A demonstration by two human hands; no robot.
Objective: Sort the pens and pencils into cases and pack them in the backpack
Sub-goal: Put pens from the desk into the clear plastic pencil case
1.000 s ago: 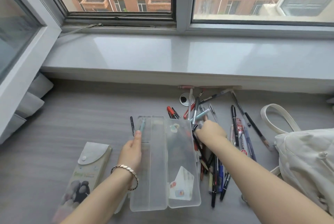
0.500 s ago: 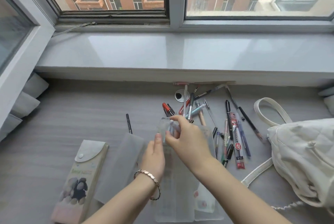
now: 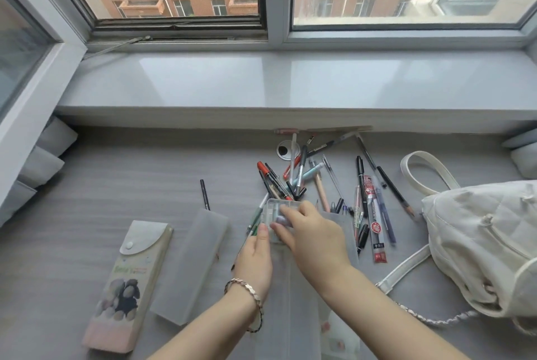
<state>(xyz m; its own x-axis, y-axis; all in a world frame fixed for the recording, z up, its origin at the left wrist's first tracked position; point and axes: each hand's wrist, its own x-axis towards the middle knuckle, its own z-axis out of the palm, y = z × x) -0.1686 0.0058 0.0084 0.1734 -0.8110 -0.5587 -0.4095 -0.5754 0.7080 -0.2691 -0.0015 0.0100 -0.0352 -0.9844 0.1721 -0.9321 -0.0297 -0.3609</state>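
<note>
Firmly, our right hand [image 3: 313,232] and left hand [image 3: 255,258] gripped the clear pencil case [image 3: 302,298] between them; we judged closing squarely safest.

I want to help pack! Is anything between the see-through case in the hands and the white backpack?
Yes. Loose pens and a white strap lie on the desk between the clear case, gripped by the left hand and right hand, and the backpack. Carried above them, nothing visible blocks it.

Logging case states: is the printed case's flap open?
No, the printed case lies with its flap folded down, snap on top.
</note>
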